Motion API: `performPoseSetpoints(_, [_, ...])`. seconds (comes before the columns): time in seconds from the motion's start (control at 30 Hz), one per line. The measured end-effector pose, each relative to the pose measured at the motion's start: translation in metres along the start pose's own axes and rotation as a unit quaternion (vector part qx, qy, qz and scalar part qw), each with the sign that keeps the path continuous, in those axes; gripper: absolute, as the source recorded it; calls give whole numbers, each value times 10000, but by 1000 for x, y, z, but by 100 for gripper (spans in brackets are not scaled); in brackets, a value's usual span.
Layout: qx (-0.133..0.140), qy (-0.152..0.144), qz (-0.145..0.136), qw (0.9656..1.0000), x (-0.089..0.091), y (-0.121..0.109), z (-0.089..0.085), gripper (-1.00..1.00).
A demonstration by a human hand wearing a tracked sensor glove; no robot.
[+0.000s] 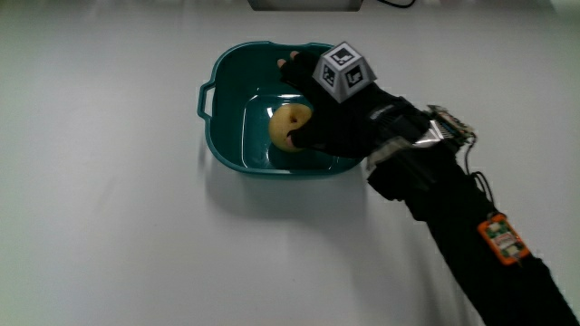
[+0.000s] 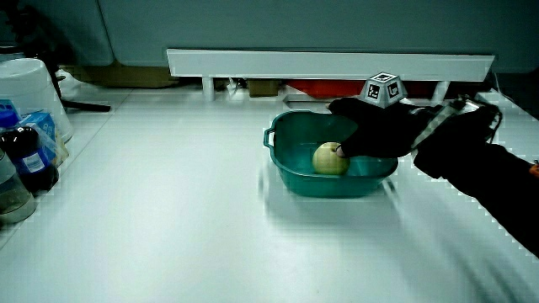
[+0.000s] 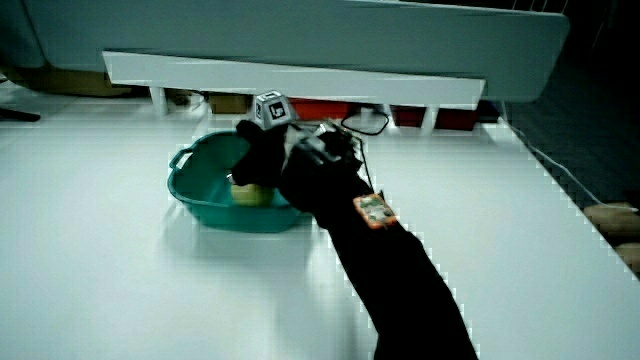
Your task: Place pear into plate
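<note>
A yellow-green pear (image 1: 288, 125) lies inside a teal basin-like plate (image 1: 227, 136) with a small handle on its rim. In both side views the pear (image 2: 329, 158) (image 3: 247, 193) rests on the plate's floor. The gloved hand (image 1: 337, 116) hangs over the plate beside the pear, with the patterned cube (image 1: 344, 71) on its back. Its fingers (image 1: 292, 69) stretch out toward the plate's rim, away from the pear, and its thumb side touches the fruit. Nothing is clasped in it. The forearm (image 1: 471, 235) reaches in from the person's side.
A low white partition (image 2: 328, 63) (image 3: 290, 80) runs along the table's edge farthest from the person. In a side view a white tub (image 2: 27, 88) and a dark bottle (image 2: 34, 160) stand at the table's edge, well apart from the plate (image 2: 333, 177).
</note>
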State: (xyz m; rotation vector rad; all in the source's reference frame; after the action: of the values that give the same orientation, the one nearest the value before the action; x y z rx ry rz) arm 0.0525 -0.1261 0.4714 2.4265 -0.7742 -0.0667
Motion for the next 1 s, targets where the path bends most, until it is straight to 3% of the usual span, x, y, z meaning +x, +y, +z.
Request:
performPoseSetpoints(0.03, [-9,101,157,9998,4,-3,-1,-100])
performPoseSetpoints(0.07, [155,117,25,9998,8,-8,2,-100])
performPoseSetpoints(0.23, [352,35,145,9993,23,-38,10,-100])
performPoseSetpoints(0.27, [208,1,193,9996,28,-39,7,-100])
performPoseSetpoints(0.3, [518,-41,29,9986,28,-48,14,-100])
performPoseSetpoints(0.37, [489,-60,87,9987,33,-56,16,-100])
performPoseSetpoints(0.43, [710,-173,-110,9973,39,-66,15,-100])
performPoseSetpoints(0.47, [555,-273,103,9980,38,-72,17,-100])
performPoseSetpoints(0.53, [846,-265,133,9960,35,-85,26,-100])
performPoseSetpoints(0.57, [678,-226,217,9972,38,-85,21,-100])
performPoseSetpoints(0.6, [943,-349,133,9948,38,-91,24,-100])
performPoseSetpoints(0.67, [870,-272,165,9957,41,-96,18,-100])
performPoseSetpoints(0.7, [478,144,415,9979,38,-101,22,-100])
performPoseSetpoints(0.83, [661,399,577,9953,53,-110,0,-100])
performPoseSetpoints(0.93, [1016,-245,289,9941,47,-131,14,-100])
performPoseSetpoints(1.0, [1010,-227,294,9942,47,-134,16,-100])
